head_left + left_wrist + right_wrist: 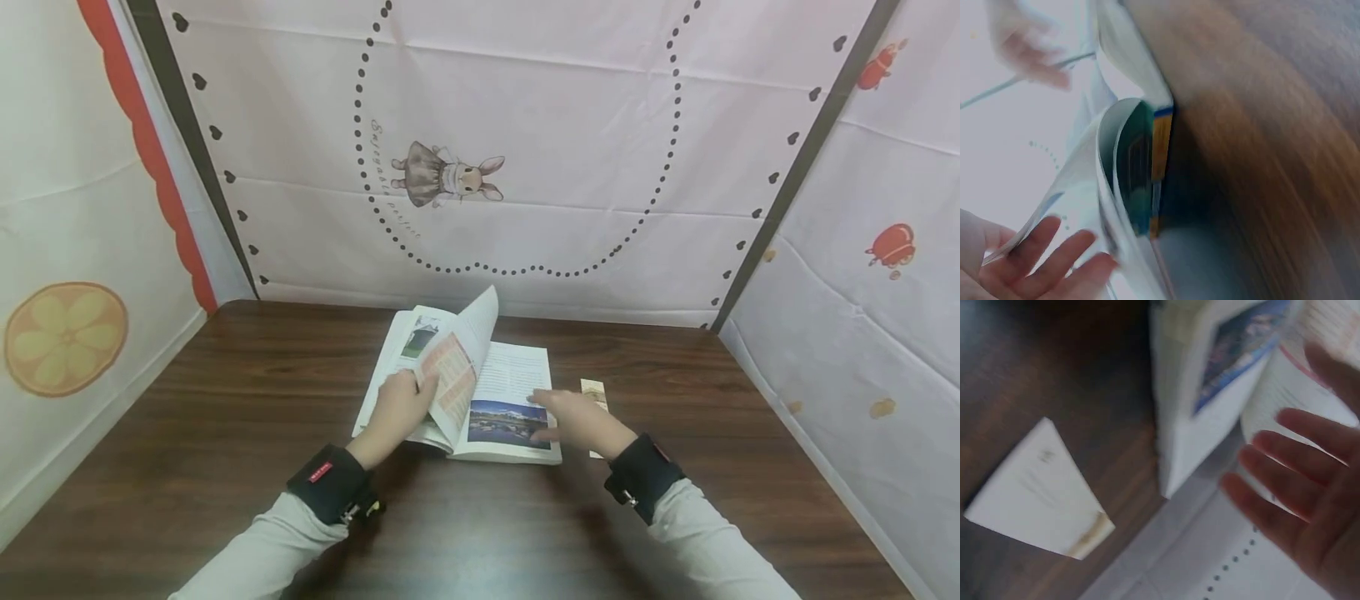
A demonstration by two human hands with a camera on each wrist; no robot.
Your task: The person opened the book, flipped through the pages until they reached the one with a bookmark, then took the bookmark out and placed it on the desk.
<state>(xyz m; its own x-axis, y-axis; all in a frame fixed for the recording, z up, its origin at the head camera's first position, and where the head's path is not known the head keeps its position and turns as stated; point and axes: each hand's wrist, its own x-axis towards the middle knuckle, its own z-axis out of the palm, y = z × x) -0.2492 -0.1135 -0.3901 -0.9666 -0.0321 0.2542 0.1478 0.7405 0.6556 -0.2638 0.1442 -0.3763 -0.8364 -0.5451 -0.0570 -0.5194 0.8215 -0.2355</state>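
An open book [517, 364] lies on the brown wooden table, with a colour landscape photo on its right-hand page. My left hand [396, 410] pinches a page [478, 327] that stands raised and curved above the left half. In the left wrist view, thumb and fingers of that hand lie on either side of the paper. Over the right edge of the book hovers my right hand [581, 419], its fingers [1297, 484] spread and holding nothing. Partly behind this hand lies a bookmark-like paper strip [594, 390], pale with a brownish print at one end.
The wooden table [262, 383] runs back to a white patterned cloth [570, 150] with a rabbit drawing. Similar cloth walls [825, 275] stand at left and right. Both wrists wear black bands [330, 483].
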